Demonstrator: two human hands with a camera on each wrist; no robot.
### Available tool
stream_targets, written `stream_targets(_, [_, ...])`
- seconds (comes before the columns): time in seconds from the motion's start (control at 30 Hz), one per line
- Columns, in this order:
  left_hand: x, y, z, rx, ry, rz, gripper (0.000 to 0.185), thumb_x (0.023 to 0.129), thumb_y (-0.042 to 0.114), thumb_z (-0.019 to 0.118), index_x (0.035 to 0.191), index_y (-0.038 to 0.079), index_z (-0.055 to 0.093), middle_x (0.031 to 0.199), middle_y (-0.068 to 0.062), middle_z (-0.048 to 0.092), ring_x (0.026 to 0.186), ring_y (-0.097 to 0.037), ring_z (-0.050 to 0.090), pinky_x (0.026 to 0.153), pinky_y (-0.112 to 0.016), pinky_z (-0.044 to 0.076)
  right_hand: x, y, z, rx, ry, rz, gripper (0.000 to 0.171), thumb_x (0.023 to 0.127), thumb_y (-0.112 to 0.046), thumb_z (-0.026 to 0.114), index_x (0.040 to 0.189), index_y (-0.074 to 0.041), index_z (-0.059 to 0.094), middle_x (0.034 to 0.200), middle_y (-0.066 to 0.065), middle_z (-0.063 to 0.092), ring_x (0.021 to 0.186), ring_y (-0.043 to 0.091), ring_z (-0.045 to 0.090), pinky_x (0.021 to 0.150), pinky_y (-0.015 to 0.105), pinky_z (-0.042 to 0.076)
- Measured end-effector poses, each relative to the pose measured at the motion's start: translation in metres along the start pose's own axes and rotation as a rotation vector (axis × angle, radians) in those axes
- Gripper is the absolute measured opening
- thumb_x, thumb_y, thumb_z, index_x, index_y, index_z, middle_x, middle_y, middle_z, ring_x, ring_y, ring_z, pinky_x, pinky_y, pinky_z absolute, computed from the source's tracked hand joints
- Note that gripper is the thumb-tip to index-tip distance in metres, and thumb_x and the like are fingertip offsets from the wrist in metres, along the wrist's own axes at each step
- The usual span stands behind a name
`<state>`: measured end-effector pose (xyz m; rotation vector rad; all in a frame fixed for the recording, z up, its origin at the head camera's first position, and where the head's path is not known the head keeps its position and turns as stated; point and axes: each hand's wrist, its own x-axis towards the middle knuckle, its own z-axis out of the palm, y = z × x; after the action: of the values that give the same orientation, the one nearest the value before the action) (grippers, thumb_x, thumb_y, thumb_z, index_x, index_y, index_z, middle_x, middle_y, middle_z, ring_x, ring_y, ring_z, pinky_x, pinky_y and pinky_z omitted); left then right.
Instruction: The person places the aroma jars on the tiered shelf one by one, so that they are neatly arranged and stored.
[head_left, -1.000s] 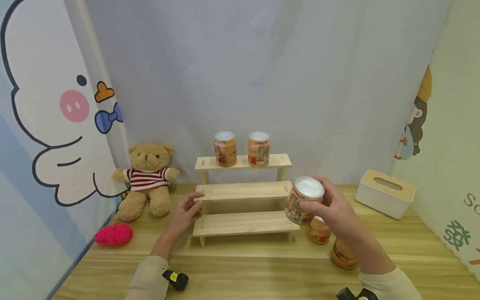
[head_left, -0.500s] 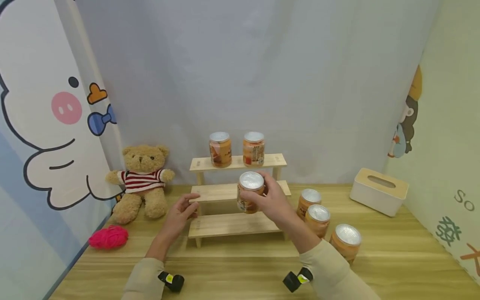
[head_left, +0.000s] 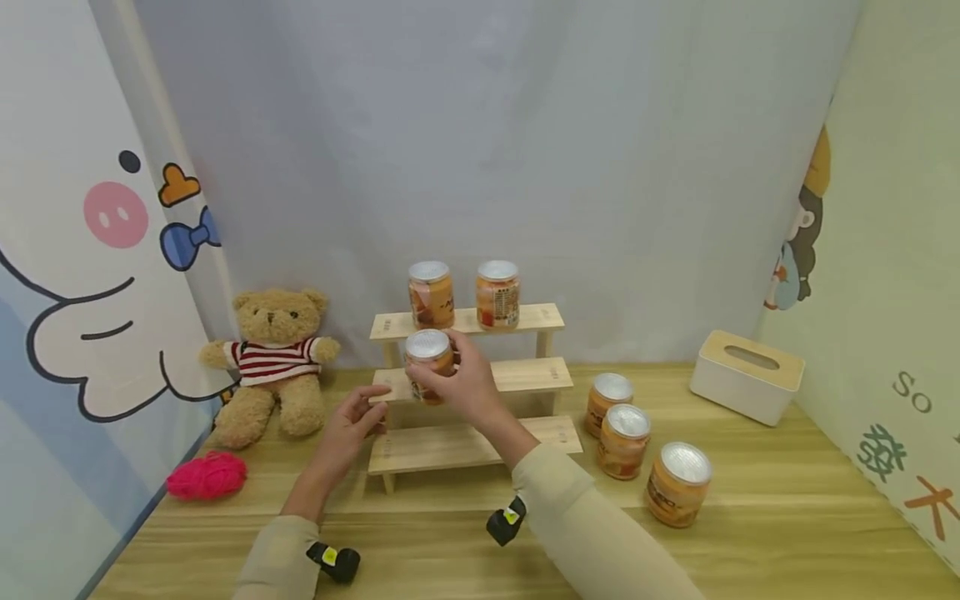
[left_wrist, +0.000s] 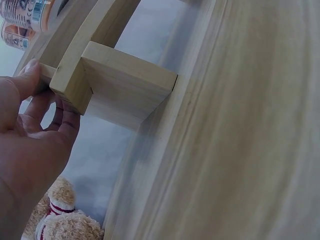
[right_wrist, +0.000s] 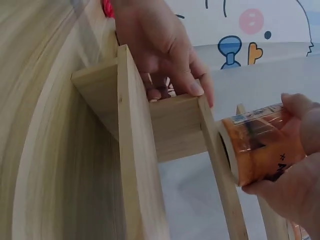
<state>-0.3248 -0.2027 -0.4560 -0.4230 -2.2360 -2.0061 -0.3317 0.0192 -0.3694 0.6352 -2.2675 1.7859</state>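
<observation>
My right hand (head_left: 474,379) grips an orange-labelled can (head_left: 429,354) with a silver lid at the left part of the middle step of a three-tier wooden rack (head_left: 457,448). In the right wrist view the bottom of the can (right_wrist: 260,145) is right by that step; whether it touches the wood I cannot tell. At the rack's left end, my left hand (head_left: 351,429) holds the end of the middle step, with the thumb and fingers about the wood in the left wrist view. Two similar cans, a left one (head_left: 431,296) and a right one (head_left: 498,295), stand on the top step.
On the table right of the rack stand three more cans: a back one (head_left: 606,404), a middle one (head_left: 624,442) and a front one (head_left: 677,485). A tissue box (head_left: 746,379) is farther right. Left are a teddy bear (head_left: 277,367) and pink yarn (head_left: 207,476). A curtain hangs behind.
My right hand has carried the can leftward from the rack's right side to the left part of the middle step. My left hand stays at the rack's left end. The view has shifted slightly right.
</observation>
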Motion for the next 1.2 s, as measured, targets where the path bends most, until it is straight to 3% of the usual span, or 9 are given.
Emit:
stream_targets(0.23, [-0.001,0.000,-0.001,0.011,0.001,0.007,0.037,0.105,0.020,0.056,0.136,0.000,0.052,0.101,-0.014,0.058,0.096,-0.030,0.059,0.081,-0.030,0.055,0.006,0.007,0.009,-0.083,0.005,-0.016,0.077,0.083,-0.014,0.083,0.144,0.000,0.039,0.132,0.017,0.055,0.116,0.030,0.058,0.096,0.046,0.050])
stream_targets(0.47, [0.000,-0.002,0.001,0.001,-0.003,0.001,0.037,0.104,0.019,0.056,0.137,0.002,0.053,0.102,-0.017,0.056,0.097,-0.031,0.059,0.083,-0.034,0.055,0.009,0.020,0.010,-0.208,0.021,-0.052,0.088,0.077,-0.015,0.089,0.150,-0.009,0.039,0.137,0.012,0.055,0.122,0.028,0.057,0.099,0.045,0.048])
stream_targets(0.67, [0.000,-0.001,0.001,0.000,-0.001,0.008,0.037,0.105,0.018,0.056,0.137,0.001,0.052,0.098,-0.011,0.056,0.096,-0.030,0.058,0.082,-0.031,0.054,0.011,0.025,0.015,-0.276,0.023,-0.046,0.093,0.074,-0.020,0.092,0.148,-0.008,0.038,0.137,0.013,0.055,0.123,0.029,0.057,0.100,0.044,0.048])
stream_targets(0.8, [-0.002,0.000,0.000,0.005,-0.003,0.012,0.037,0.105,0.018,0.056,0.137,0.000,0.052,0.099,-0.013,0.057,0.095,-0.029,0.059,0.081,-0.030,0.054,0.006,0.025,0.019,-0.335,0.071,-0.052,0.098,0.073,-0.021,0.093,0.150,-0.003,0.035,0.136,0.018,0.054,0.122,0.034,0.056,0.099,0.048,0.049])
stream_targets(0.97, [-0.003,0.000,-0.001,-0.002,0.000,0.012,0.037,0.104,0.018,0.057,0.136,-0.001,0.052,0.099,-0.014,0.058,0.094,-0.028,0.060,0.084,-0.037,0.055,-0.015,0.021,0.010,-0.422,0.092,-0.045,0.100,0.073,-0.016,0.092,0.150,0.003,0.031,0.127,0.024,0.055,0.114,0.038,0.058,0.094,0.049,0.050])
stream_targets(1.1, [-0.003,-0.001,-0.001,0.006,0.008,0.018,0.036,0.104,0.018,0.056,0.136,0.000,0.053,0.100,-0.015,0.059,0.094,-0.028,0.060,0.082,-0.035,0.055,-0.049,0.005,-0.016,-0.351,0.032,-0.036,0.092,0.078,-0.015,0.088,0.151,0.001,0.033,0.130,0.021,0.056,0.119,0.034,0.056,0.096,0.046,0.050])
stream_targets(1.2, [-0.002,-0.001,0.001,-0.008,0.000,0.025,0.036,0.104,0.017,0.057,0.136,-0.001,0.053,0.101,-0.020,0.059,0.094,-0.027,0.060,0.080,-0.031,0.055,-0.079,-0.010,-0.046,-0.328,0.001,-0.094,0.082,0.079,-0.018,0.088,0.146,0.000,0.043,0.126,0.016,0.062,0.118,0.032,0.059,0.097,0.047,0.050])
